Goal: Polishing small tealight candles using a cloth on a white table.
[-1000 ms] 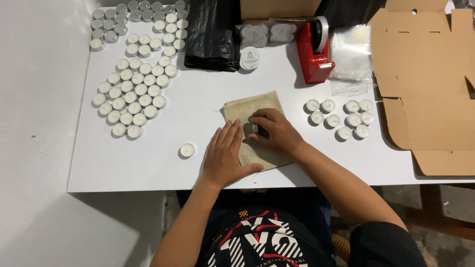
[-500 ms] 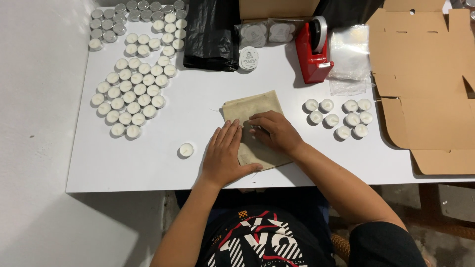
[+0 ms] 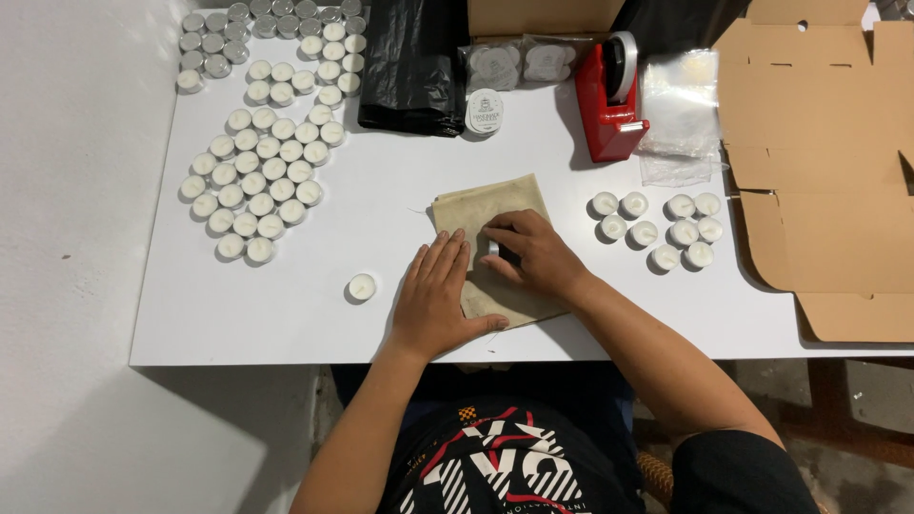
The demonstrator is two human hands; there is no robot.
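Left of the folded beige cloth (image 3: 495,249), a cluster of white tealight candles (image 3: 257,176) waits, one stray tealight (image 3: 361,286) nearer. The left hand (image 3: 440,297) lies flat and open, apparently pinning the cloth, while the right hand (image 3: 533,252) curls around a small tealight (image 3: 493,249) pressed onto it. Right of the cloth sit more tealights (image 3: 657,228).

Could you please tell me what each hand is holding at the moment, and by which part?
The right hand pinches a tealight by its sides; the left hand lies flat on the beige pouch, gripping nothing.
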